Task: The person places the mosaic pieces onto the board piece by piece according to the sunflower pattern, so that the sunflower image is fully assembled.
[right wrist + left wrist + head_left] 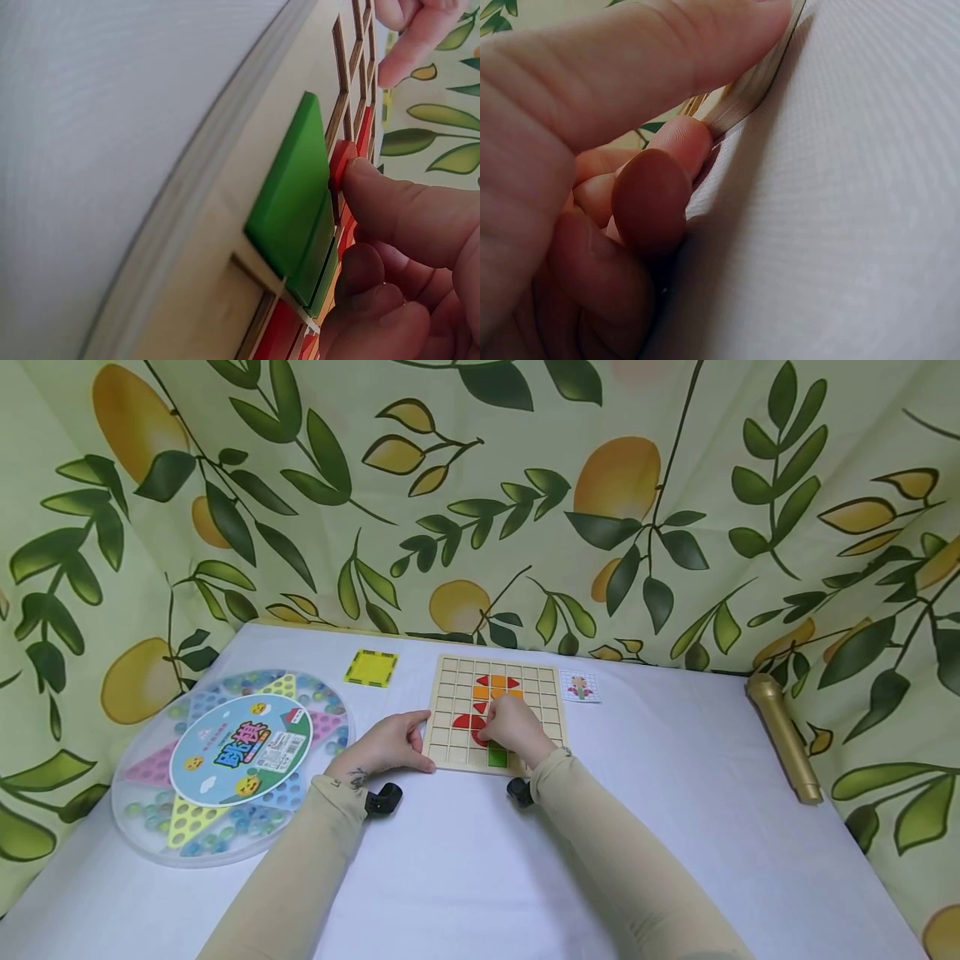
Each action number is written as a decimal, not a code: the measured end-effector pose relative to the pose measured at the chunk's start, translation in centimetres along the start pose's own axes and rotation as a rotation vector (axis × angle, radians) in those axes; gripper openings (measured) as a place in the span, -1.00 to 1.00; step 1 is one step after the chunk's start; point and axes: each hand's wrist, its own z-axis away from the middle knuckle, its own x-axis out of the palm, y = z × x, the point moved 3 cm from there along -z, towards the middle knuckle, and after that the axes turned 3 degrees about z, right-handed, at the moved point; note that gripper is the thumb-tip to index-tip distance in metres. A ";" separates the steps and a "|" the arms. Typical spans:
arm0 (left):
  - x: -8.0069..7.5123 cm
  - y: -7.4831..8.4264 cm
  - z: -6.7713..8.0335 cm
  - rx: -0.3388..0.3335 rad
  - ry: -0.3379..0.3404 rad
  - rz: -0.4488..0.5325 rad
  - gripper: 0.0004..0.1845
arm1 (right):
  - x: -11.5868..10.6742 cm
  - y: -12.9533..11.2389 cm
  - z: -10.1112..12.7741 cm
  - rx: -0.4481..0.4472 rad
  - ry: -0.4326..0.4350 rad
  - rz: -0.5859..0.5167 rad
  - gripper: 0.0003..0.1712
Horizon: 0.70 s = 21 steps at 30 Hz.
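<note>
Mid-placement: right hand (513,722) pinching red piece (343,161) over wooden grid board (450,752), left hand (390,743) clasping board's edge; next, seating squarely.

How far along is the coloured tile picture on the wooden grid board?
Orange and red tiles already sit in the wooden grid board, with a green square tile at the bottom. The right hand pinches a red piece; the left hand steadies the edge. Most cells remain bare.

A pale green fabric backdrop (480,485) printed with yellow lemons and dark leaves encloses a white cloth-covered table (675,827) under soft, even light.
</note>
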 end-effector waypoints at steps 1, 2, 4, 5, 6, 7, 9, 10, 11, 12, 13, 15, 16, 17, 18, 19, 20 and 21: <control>0.0 0.0 0.0 0.002 0.000 0.000 0.03 | 0.0 0.0 0.0 0.004 -0.002 0.000 -0.74; 0.0 0.0 0.1 -0.002 0.001 0.003 0.03 | 0.0 0.0 0.0 0.006 -0.003 0.001 -0.75; 0.0 0.0 0.1 0.001 0.000 0.003 0.03 | 0.0 0.0 0.0 0.007 -0.003 0.000 -0.75; -0.1 0.0 0.1 0.003 -0.001 0.004 0.03 | 0.0 0.0 0.0 0.008 -0.003 -0.002 -0.75; 0.0 0.0 0.1 0.005 -0.003 0.001 0.03 | 0.0 0.1 0.0 0.008 -0.002 -0.003 -0.76; 0.0 0.0 0.0 0.006 -0.003 0.000 0.03 | 0.0 0.1 0.0 0.007 -0.002 -0.002 -0.76; 0.0 -0.1 0.0 0.009 -0.005 -0.008 0.02 | 0.1 0.1 0.0 0.006 0.000 0.001 -0.76; 0.0 -0.1 -0.1 0.010 -0.005 -0.012 0.02 | 0.1 0.1 0.0 0.005 0.001 0.002 -0.76; 0.0 -0.1 -0.1 0.012 -0.005 -0.016 0.02 | 0.1 0.1 0.0 0.004 0.001 0.002 -0.76; 0.0 -0.1 -0.1 0.011 -0.005 -0.019 0.02 | 0.1 0.1 -0.1 0.004 0.002 0.002 -0.76; 0.0 -0.1 -0.1 0.010 -0.003 -0.015 0.02 | 0.0 0.1 -0.1 0.003 0.002 0.003 -0.75; 0.1 -0.1 -0.1 0.007 -0.004 -0.014 0.02 | 0.0 0.1 0.0 0.005 0.003 0.001 -0.75; 0.0 0.0 -0.1 0.000 -0.001 -0.007 0.02 | 0.0 0.1 -0.1 0.005 0.003 0.001 -0.75; 0.0 0.0 -0.1 -0.003 0.000 -0.006 0.03 | 0.0 0.1 0.0 0.008 0.003 -0.002 -0.75; 0.0 -0.1 -0.1 -0.008 0.002 -0.004 0.03 | 0.0 0.1 0.0 0.010 0.002 -0.003 -0.75; 0.0 0.0 0.0 -0.012 0.003 -0.003 0.03 | 0.0 0.1 -0.1 0.013 0.000 -0.006 -0.75; 0.0 0.0 0.0 -0.014 0.004 -0.004 0.03 | 0.0 0.1 -0.1 0.015 -0.001 -0.008 -0.75; 0.0 0.0 0.0 -0.017 0.005 -0.002 0.03 | 0.0 0.2 -0.1 0.014 -0.001 -0.009 -0.74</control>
